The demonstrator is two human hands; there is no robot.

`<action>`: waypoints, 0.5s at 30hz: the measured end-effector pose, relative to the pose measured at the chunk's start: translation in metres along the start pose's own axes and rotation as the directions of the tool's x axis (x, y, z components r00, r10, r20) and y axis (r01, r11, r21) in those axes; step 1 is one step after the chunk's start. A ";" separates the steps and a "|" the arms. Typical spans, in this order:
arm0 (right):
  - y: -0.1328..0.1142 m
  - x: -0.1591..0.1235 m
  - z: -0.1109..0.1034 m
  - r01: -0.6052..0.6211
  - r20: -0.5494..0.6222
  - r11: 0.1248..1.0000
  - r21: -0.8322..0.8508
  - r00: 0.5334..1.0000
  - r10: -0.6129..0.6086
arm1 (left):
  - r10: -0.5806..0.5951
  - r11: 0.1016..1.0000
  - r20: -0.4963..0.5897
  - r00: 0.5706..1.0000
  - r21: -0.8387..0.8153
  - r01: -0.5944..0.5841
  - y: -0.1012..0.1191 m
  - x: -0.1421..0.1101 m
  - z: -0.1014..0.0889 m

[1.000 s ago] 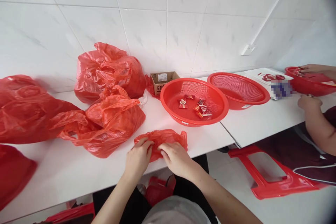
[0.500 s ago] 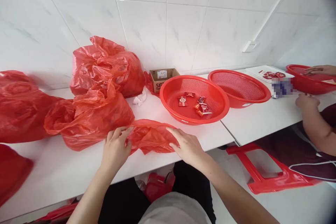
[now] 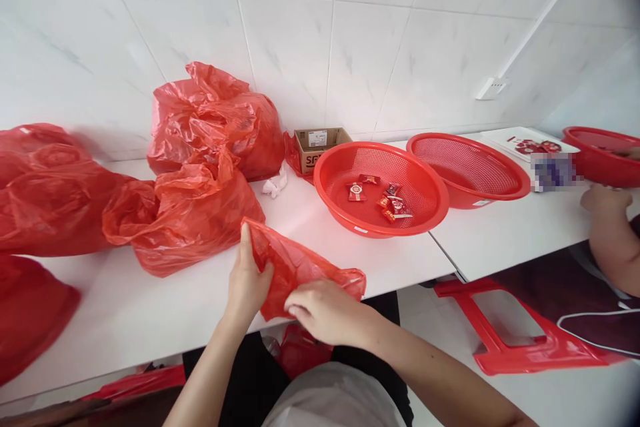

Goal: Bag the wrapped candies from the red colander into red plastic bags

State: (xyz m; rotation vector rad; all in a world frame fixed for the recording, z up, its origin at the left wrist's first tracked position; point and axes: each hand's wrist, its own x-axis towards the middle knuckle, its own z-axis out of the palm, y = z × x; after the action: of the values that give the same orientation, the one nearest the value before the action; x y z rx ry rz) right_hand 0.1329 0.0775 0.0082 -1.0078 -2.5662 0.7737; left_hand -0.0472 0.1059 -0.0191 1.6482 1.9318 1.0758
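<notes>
A thin red plastic bag [image 3: 295, 260] is stretched between my hands over the table's front edge. My left hand [image 3: 249, 283] grips its upper left corner, fingers up along the film. Curled low at the bag's near side, my right hand [image 3: 320, 307] pinches the film; its fingertips are partly hidden. Beyond the bag sits a red mesh basket [image 3: 325, 197] with several small wrapped sweets [image 3: 397, 205] in it. A filled red bag [image 3: 195, 213] rests just left of my left hand.
More filled red bags [image 3: 220, 120] stand along the wall and at far left. A small cardboard box [image 3: 307, 159], a crumpled tissue [image 3: 275, 183] and a second red basket [image 3: 500, 197] are behind. At right are a co-worker's arm [image 3: 610, 227] and a red stool [image 3: 520, 353].
The bag has been pulled from lying flat to a slanted stretch. My left hand rose to its corner; my right hand moved lower and left and curled. The view shifted slightly.
</notes>
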 end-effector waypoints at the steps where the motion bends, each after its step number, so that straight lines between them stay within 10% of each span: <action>1: 0.001 0.003 -0.004 -0.023 -0.078 0.999 0.038 0.997 0.025 | 0.010 1.000 0.026 1.000 -0.018 -0.009 0.003 -0.002 -0.002; 7: 0.015 0.015 -0.001 -0.148 -0.336 0.989 0.001 0.931 0.140 | -0.006 0.995 0.314 0.949 -0.091 0.037 0.030 -0.023 -0.018; 11: 0.033 -0.002 -0.017 -0.294 -0.117 0.950 -0.103 0.952 0.282 | -0.023 0.990 0.410 0.912 -0.115 0.076 0.020 -0.027 -0.047; 15: 0.046 -0.019 -0.052 -0.476 0.168 0.872 -0.116 0.856 0.490 | -0.065 0.997 0.268 0.961 0.057 0.052 -0.005 -0.020 -0.069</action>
State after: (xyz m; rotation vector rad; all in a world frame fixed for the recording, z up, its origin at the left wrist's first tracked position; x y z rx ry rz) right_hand 0.1937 0.1122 0.0234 -1.7227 -2.5314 0.9448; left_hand -0.0954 0.0654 0.0172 1.6553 1.8280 0.7423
